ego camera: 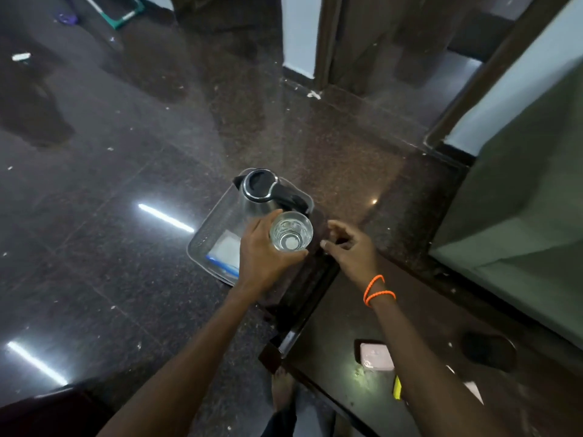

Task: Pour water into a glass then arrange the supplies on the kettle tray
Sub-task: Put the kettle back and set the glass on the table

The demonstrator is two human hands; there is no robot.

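A steel kettle (257, 192) with a black lid and handle stands at the far end of a clear plastic tray (205, 238) on the dark granite floor. A white and blue packet (225, 253) lies in the tray's near part. My left hand (263, 257) grips a clear glass (291, 231) with water in it, held above the tray's right edge, just in front of the kettle. My right hand (350, 247) hovers to the right of the glass, fingers spread and holding nothing. Orange bands circle that wrist.
A dark low table (441, 357) fills the lower right, with a pink box (377, 357), a black round object (489, 351) and a yellow item on it. A green-grey upholstered piece (520, 200) stands at right. Wooden door frames rise behind. My bare foot (282, 389) shows below.
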